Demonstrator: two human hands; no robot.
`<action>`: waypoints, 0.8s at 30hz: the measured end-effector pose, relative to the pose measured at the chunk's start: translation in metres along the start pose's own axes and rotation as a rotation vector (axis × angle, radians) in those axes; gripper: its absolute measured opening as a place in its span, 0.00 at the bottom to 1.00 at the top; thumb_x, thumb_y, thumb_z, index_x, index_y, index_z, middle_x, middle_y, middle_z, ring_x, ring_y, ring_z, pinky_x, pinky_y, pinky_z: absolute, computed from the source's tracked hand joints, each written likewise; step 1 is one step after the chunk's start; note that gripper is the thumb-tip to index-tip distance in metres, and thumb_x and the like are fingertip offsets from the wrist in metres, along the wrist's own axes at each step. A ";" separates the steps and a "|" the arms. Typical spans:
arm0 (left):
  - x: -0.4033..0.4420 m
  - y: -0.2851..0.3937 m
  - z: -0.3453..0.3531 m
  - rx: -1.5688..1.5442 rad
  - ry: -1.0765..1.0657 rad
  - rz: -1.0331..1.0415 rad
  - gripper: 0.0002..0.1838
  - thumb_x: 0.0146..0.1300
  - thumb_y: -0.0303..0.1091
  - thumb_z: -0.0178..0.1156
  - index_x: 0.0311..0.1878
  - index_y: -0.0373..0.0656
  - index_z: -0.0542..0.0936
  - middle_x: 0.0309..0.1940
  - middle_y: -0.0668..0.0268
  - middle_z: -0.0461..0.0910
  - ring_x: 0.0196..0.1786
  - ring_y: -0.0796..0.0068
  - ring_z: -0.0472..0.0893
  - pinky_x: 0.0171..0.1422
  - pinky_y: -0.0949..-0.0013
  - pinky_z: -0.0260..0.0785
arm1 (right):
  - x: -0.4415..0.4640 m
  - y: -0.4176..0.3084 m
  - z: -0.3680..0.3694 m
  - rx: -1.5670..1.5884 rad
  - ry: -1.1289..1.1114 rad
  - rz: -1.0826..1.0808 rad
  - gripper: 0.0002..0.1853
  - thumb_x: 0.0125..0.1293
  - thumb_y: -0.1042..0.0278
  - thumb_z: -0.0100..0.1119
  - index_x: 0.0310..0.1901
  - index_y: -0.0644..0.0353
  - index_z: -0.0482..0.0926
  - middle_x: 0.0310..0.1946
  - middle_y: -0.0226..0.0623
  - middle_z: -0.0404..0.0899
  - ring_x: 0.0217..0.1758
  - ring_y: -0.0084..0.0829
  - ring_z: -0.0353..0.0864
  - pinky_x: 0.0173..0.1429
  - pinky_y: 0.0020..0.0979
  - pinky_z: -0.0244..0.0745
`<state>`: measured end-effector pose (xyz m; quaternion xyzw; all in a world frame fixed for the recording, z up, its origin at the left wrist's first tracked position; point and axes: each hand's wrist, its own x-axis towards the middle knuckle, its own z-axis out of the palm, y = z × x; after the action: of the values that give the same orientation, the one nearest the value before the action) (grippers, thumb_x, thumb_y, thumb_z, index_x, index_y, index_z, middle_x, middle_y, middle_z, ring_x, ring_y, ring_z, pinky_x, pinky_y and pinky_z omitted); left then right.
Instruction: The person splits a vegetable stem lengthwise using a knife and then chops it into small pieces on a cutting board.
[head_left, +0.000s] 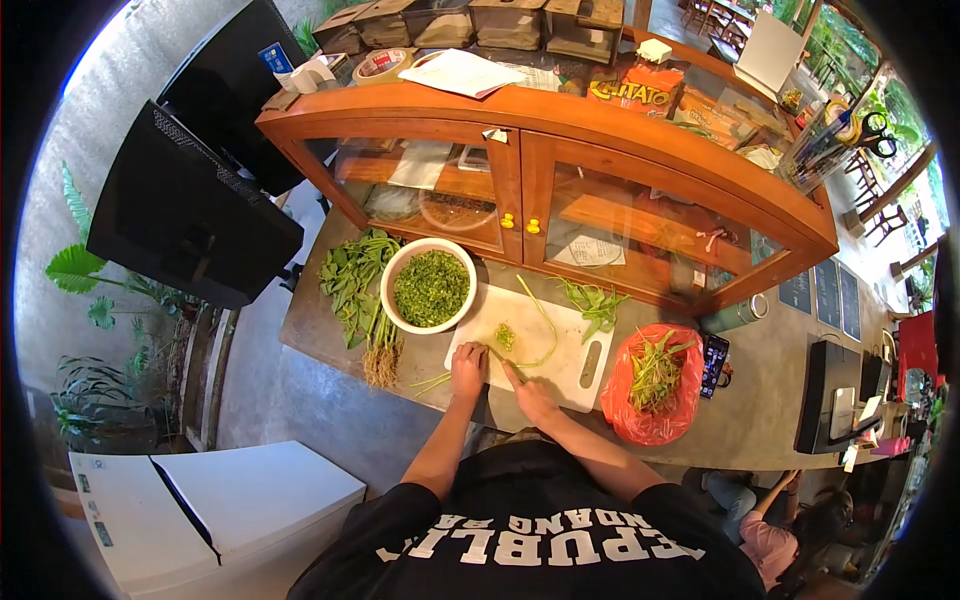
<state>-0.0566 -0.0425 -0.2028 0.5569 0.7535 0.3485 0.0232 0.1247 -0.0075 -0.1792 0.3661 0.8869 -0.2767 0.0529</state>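
On the white cutting board (570, 342), my left hand (468, 368) is closed around thin green stems (430, 384), whose ends stick out to its left. My right hand (535, 397) grips a knife (509, 371), its blade close to the left fingertips and mostly hard to make out. A small heap of chopped green pieces (505, 337) lies just beyond the hands. One long stem (551, 335) curves across the board, and a leafy sprig (597, 306) rests at its far edge. Behind my left hand stands a white bowl (389, 291) full of chopped greens (431, 288).
Leafy greens with roots (350, 290) lie left of the bowl. To the right are a red plastic bag (622, 418) holding plant trimmings, a phone (714, 366) and a bottle (735, 314). A wooden glass-door cabinet (520, 190) closes off the back. Another person (770, 540) sits at lower right.
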 end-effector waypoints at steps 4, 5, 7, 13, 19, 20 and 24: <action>-0.002 -0.003 0.005 0.012 0.008 -0.011 0.05 0.58 0.25 0.65 0.38 0.39 0.84 0.38 0.60 0.82 0.44 0.55 0.79 0.51 0.57 0.72 | 0.009 -0.002 0.003 -0.041 0.054 -0.021 0.44 0.62 0.79 0.48 0.79 0.43 0.48 0.27 0.54 0.83 0.28 0.52 0.85 0.37 0.50 0.81; -0.002 -0.004 0.006 0.014 0.018 -0.015 0.05 0.58 0.26 0.66 0.38 0.39 0.84 0.38 0.60 0.82 0.44 0.55 0.79 0.50 0.57 0.72 | 0.009 -0.002 0.004 -0.050 0.069 -0.020 0.44 0.62 0.79 0.48 0.79 0.43 0.48 0.26 0.53 0.83 0.27 0.51 0.85 0.36 0.50 0.81; -0.001 -0.003 0.005 0.005 0.028 -0.016 0.04 0.58 0.26 0.66 0.37 0.39 0.84 0.38 0.60 0.82 0.44 0.55 0.79 0.50 0.57 0.73 | 0.002 -0.003 -0.003 -0.055 0.040 -0.013 0.43 0.62 0.79 0.48 0.79 0.43 0.48 0.27 0.53 0.83 0.27 0.51 0.85 0.36 0.50 0.82; -0.001 -0.001 0.003 -0.004 0.042 -0.025 0.04 0.58 0.25 0.66 0.37 0.39 0.84 0.36 0.59 0.81 0.43 0.55 0.78 0.50 0.57 0.73 | -0.005 0.004 0.004 -0.062 0.058 -0.031 0.43 0.62 0.79 0.47 0.79 0.43 0.48 0.29 0.54 0.83 0.29 0.50 0.85 0.36 0.50 0.82; -0.001 0.006 -0.007 -0.037 0.022 -0.016 0.05 0.58 0.24 0.65 0.38 0.38 0.85 0.36 0.60 0.79 0.44 0.56 0.77 0.51 0.57 0.71 | -0.006 0.006 -0.008 -0.081 0.042 -0.017 0.44 0.62 0.80 0.47 0.79 0.40 0.47 0.31 0.55 0.83 0.31 0.50 0.86 0.37 0.50 0.82; -0.003 0.005 -0.005 -0.040 0.015 -0.023 0.06 0.58 0.24 0.65 0.38 0.38 0.85 0.36 0.61 0.79 0.44 0.56 0.77 0.52 0.57 0.71 | -0.008 0.007 -0.009 -0.075 0.035 -0.004 0.44 0.62 0.80 0.46 0.79 0.39 0.47 0.31 0.55 0.83 0.31 0.51 0.86 0.38 0.50 0.82; -0.003 0.006 -0.007 -0.037 -0.002 -0.056 0.05 0.58 0.24 0.65 0.38 0.38 0.85 0.36 0.60 0.80 0.44 0.55 0.78 0.51 0.57 0.72 | -0.006 0.004 -0.017 -0.057 -0.002 0.044 0.44 0.63 0.80 0.45 0.79 0.38 0.47 0.31 0.55 0.83 0.32 0.52 0.86 0.38 0.50 0.82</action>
<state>-0.0541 -0.0474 -0.1954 0.5355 0.7623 0.3609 0.0442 0.1336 -0.0002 -0.1652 0.3838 0.8860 -0.2506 0.0703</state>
